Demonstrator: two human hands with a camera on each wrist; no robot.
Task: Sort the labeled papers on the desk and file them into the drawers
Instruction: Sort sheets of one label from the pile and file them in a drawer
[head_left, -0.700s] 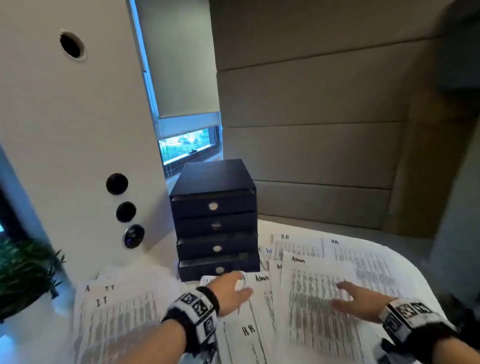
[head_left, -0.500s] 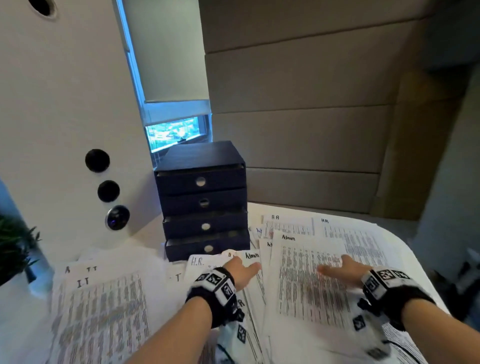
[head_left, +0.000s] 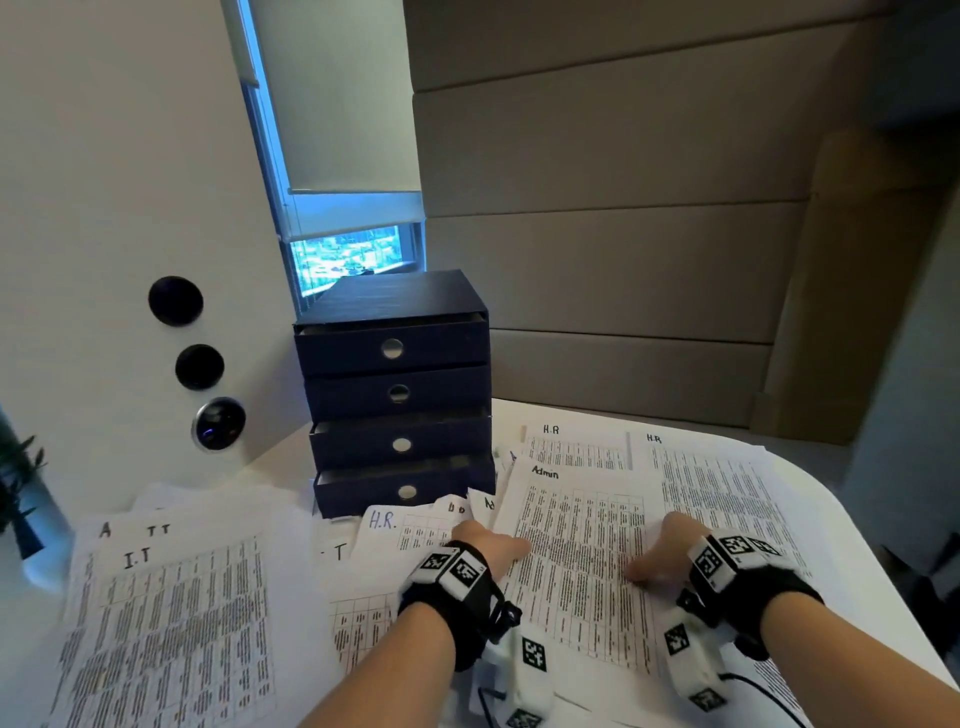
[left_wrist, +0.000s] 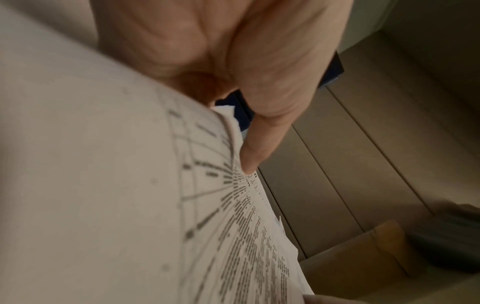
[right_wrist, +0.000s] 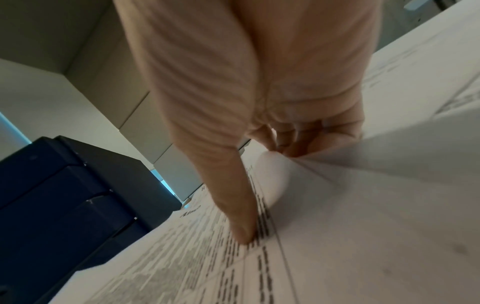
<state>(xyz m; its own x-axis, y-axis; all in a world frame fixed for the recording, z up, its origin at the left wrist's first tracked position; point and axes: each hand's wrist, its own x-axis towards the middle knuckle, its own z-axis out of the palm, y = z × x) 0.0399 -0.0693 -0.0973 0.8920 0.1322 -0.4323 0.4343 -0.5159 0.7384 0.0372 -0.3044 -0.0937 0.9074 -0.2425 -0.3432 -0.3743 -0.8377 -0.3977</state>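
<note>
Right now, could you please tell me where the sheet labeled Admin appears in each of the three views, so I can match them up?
Head: the Admin sheet lies right of centre on the desk, between the left hand and right hand.
Left wrist: the printed page under the thumb, probably the same sheet; no label shows.
Right wrist: lower centre, label visible, thumb pressing on it.
Shared landmark: the dark blue drawer unit.

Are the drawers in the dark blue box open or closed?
Closed, mostly. All four fronts of the dark blue cardboard drawer box sit nearly flush, though the lower two stick out slightly. Nothing shows inside.
</note>
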